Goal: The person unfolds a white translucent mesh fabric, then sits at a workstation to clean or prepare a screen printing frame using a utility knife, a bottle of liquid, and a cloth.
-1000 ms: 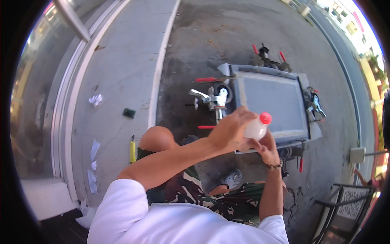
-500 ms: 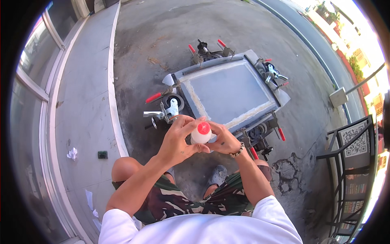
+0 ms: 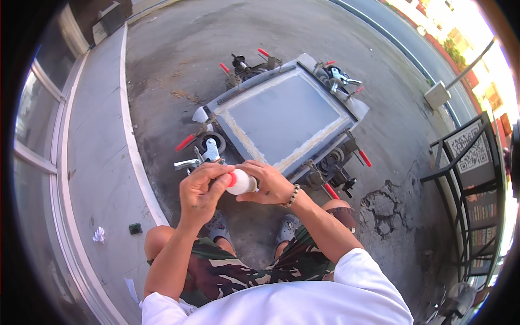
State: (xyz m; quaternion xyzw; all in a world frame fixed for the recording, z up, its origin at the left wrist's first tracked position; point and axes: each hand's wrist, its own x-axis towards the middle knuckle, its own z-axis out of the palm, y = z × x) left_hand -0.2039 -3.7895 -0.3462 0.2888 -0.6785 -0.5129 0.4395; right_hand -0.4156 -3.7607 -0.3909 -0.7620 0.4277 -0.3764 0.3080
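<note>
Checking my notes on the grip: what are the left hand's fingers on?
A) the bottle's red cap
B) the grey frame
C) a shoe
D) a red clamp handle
A: the left hand closes its fingers over the red cap of the white bottle, which the right hand steadies.

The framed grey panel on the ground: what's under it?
Under the framed grey panel, red-handled clamps and metal fittings stick out along its edges, over bare concrete. Whatever props up its middle is covered. The left hand and right hand hold a white bottle before it.

black-and-white square sign [image 3: 471, 151], right railing
</note>
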